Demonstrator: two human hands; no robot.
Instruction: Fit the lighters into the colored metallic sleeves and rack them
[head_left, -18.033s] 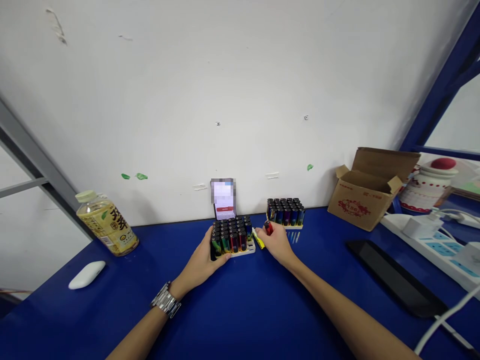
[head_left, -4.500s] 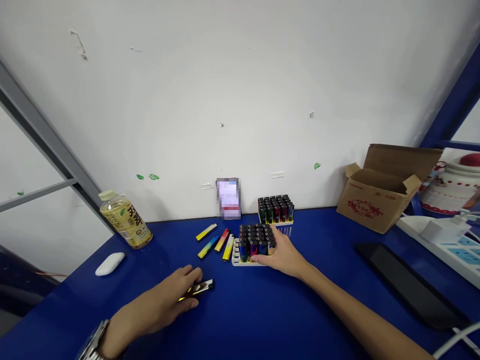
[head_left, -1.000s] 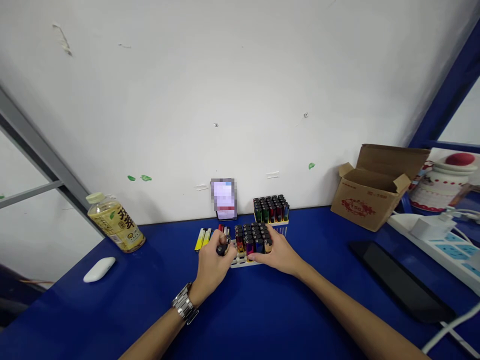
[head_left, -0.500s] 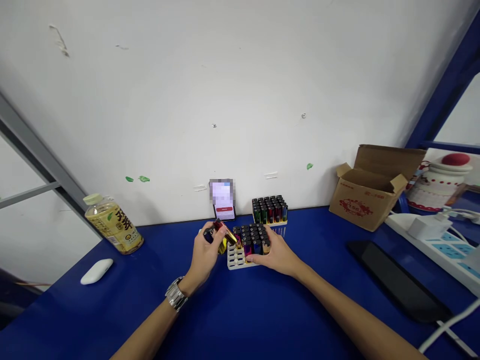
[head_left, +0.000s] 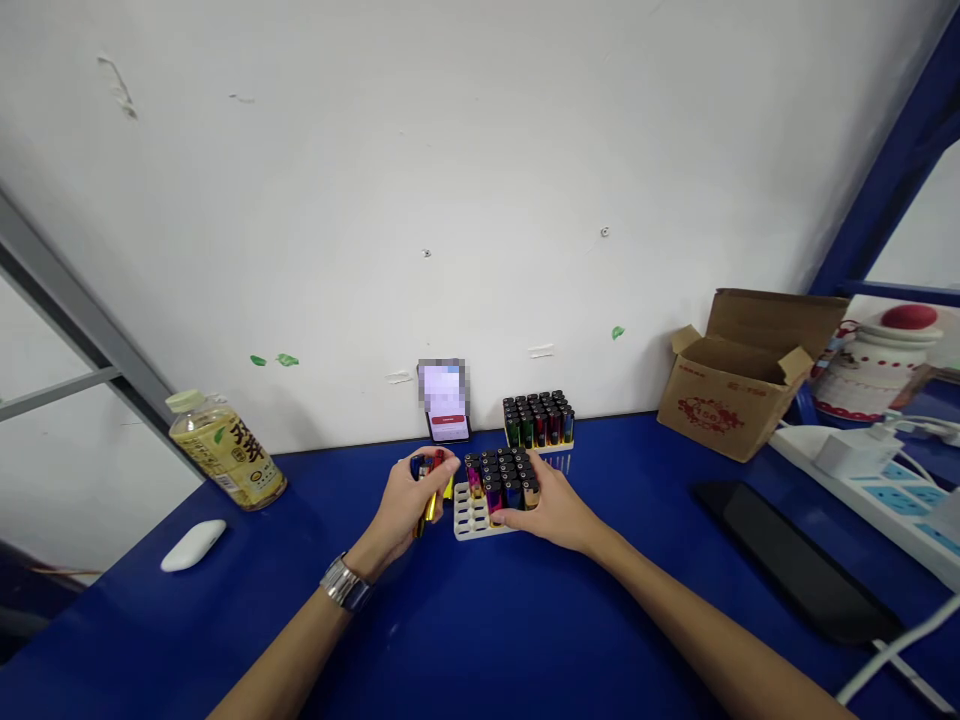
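Left hand: the fingers and thumb of the left hand (head_left: 399,500) are closed around a small bundle of lighters (head_left: 432,498); a red-and-gold one is pinched beneath the thumb, with dark and blue ones behind it. The exact count is hidden by the fingers.
Right hand: the right hand (head_left: 561,508) is curved around the right end of the front tray's load, thumb along the front row, other fingers behind.
Front tray: the white front tray (head_left: 469,514) sits on the blue surface (head_left: 480,630), just right of the left hand. Black-topped lighters stand upright in it; bare holes show at its left end.
Yellow piece: a yellow piece (head_left: 448,488) shows just beside the left fingertips; cannot tell whether held or lying.
Rear tray: a rear tray (head_left: 561,446) stands behind the front one, near the wall, carrying upright lighters in close rows.
Phone: a lit phone (head_left: 450,428) leans against the wall, behind the left hand.
Left side: tea bottle (head_left: 229,452) upright, white case (head_left: 193,546) in front of it.
Right side: cardboard box (head_left: 709,410) with flaps raised, dark flat device (head_left: 795,560) and power strip (head_left: 900,485).
Wrist: metal watch (head_left: 346,584) on the left.
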